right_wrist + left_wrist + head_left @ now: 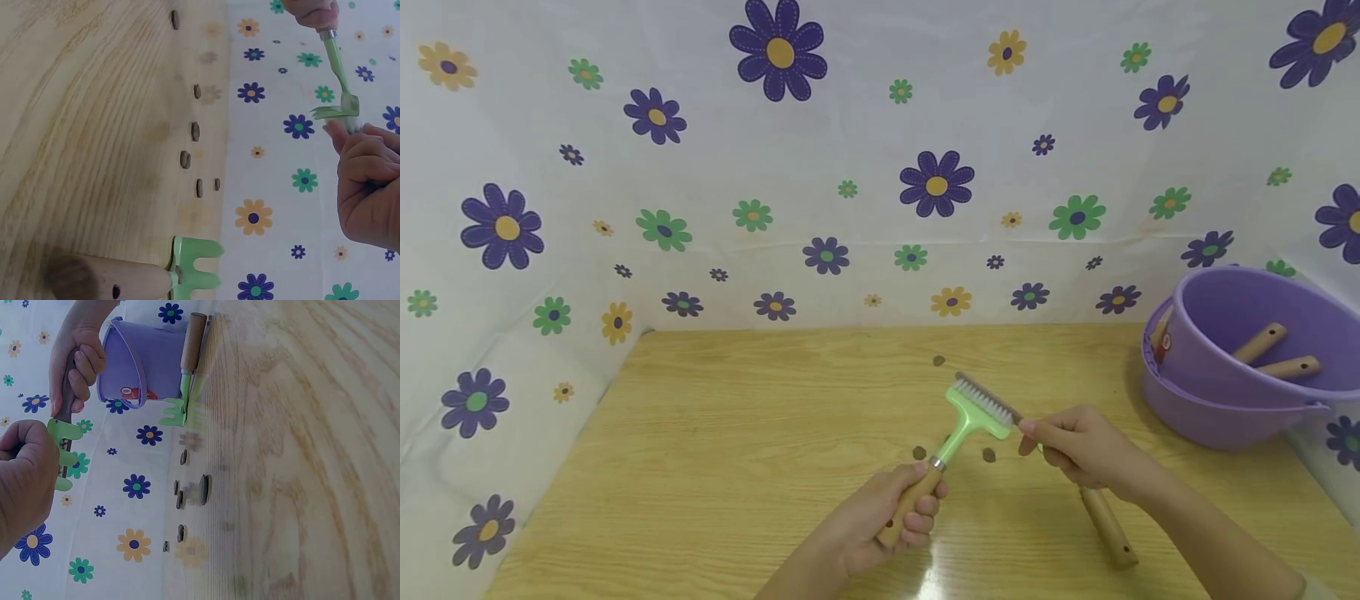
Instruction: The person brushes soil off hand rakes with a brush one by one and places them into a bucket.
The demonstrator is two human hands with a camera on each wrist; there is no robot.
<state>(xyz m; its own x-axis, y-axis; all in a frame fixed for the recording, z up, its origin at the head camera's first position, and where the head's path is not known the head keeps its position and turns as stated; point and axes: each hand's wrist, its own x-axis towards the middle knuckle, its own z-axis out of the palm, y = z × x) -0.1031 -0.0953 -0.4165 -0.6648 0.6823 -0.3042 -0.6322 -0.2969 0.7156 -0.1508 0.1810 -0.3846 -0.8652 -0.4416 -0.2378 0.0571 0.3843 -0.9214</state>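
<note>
In the head view my left hand grips the wooden handle of a light green hand rake, its head raised above the table. My right hand pinches a brown brush, whose white bristles lie along the rake's head. The left wrist view shows the brush's dark handle in the right fingers and the rake's green tines beside it. Bristles meet the rake head in the right wrist view. Below my right hand a green hand fork with a wooden handle lies on the table.
At the right of the table stands a purple bucket with wooden tool handles inside. Several small brownish stones lie scattered on the wooden table. A flowered cloth borders the back and sides.
</note>
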